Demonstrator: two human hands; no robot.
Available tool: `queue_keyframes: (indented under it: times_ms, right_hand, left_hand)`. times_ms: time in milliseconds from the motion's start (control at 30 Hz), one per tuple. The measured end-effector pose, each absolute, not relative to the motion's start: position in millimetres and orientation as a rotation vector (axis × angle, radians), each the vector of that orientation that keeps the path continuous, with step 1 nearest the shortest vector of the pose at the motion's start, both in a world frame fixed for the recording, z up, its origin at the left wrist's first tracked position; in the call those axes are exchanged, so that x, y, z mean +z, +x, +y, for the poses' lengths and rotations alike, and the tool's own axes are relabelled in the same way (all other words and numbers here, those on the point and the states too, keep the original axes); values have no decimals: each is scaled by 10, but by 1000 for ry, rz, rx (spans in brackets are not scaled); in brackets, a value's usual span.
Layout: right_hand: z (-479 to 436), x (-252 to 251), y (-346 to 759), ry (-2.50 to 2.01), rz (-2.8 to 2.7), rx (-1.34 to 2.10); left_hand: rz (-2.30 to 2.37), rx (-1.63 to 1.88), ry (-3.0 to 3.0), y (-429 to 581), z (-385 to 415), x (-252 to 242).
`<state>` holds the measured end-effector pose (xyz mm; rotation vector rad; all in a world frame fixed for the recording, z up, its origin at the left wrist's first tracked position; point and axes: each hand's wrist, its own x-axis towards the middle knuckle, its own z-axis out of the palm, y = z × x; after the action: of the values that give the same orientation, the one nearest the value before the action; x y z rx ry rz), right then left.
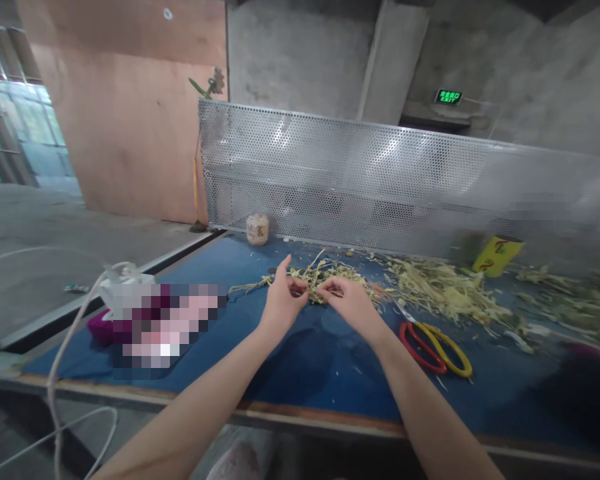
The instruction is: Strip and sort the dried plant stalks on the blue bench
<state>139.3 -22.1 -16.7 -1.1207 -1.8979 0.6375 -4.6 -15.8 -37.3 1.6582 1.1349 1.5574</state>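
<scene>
My left hand point(286, 297) and my right hand point(349, 301) meet over a small pile of dried, yellow-green plant strands point(347, 271) on the blue tabletop point(293, 373). The fingertips of both are pinched together on a bit of this plant material, close to each other. One digit of my left hand sticks up. Exactly which strands lie in the fingers is too small to make out. Right of my right hand lies a pair of scissors point(433, 347) with one red and one yellow handle loop. A longer stalk point(247, 288) stretches out leftward from the pile.
More pale strands point(440, 290) spread to the right, near a yellow box point(497, 257). A perforated metal panel point(330, 173) stands along the back. A whitish jar-like object point(257, 229) is by it. At left are a blurred-out item point(175, 323) and a white cable point(63, 340).
</scene>
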Motion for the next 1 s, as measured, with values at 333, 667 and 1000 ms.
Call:
queue_keyframes:
  times_ms: [333,667,1000]
  right_hand:
    - [-150,-126,1445,-889,-1526,1163]
    - [-145,-160,1437,-980,-1777,840]
    - [-195,-140,1538,-1087,-2258,105]
  left_hand:
    - [899,1292,1616,-14,-209,-351]
    - [947,1308,1416,11,-244,-288]
    - [1081,1435,1487,-20,-177,-337]
